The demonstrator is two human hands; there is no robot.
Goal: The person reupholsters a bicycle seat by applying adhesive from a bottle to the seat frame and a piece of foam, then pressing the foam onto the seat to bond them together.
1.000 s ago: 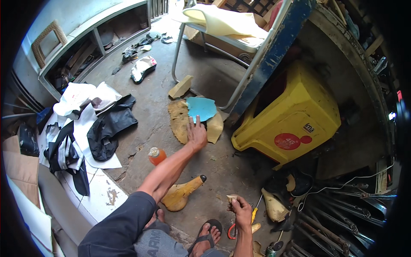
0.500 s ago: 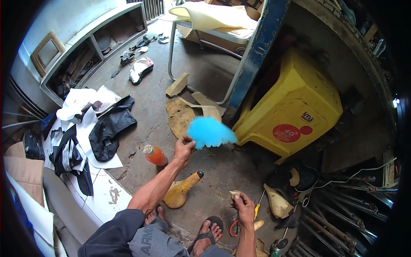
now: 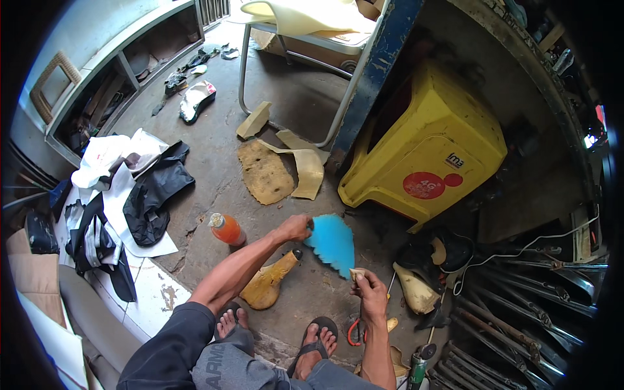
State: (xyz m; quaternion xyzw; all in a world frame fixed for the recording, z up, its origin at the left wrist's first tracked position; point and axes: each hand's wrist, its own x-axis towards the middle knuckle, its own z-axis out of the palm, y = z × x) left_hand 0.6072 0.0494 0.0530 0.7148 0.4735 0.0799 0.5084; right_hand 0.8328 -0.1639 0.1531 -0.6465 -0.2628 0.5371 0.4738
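Observation:
My left hand [image 3: 296, 227] grips a bright blue, foam-like sheet [image 3: 333, 246] by its upper left edge; the sheet hangs tilted above the floor, one edge jagged. Pinched in the fingers of my right hand [image 3: 372, 296] is a small beige scrap [image 3: 357, 273], close to the sheet's lower tip. Below my left forearm lies a yellowish saddle-shaped piece [image 3: 263, 286] with a dark nose. An orange-filled bottle [image 3: 227, 229] stands just left of that forearm. Beside my right wrist lies a red-handled tool [image 3: 353, 332], partly hidden.
A yellow plastic stool [image 3: 432, 156] lies tipped at right. Tan foam offcuts [image 3: 266, 172] rest on the floor ahead, near a metal-framed chair [image 3: 244, 71]. Black and white material [image 3: 153, 201] is heaped at left. At right are a worn saddle [image 3: 416, 289] and dark metal tubes [image 3: 513, 344].
My left hand has brought the blue sheet down and slightly right, turning it so it hangs nearer my right hand. The right hand still pinches the beige scrap, barely moved.

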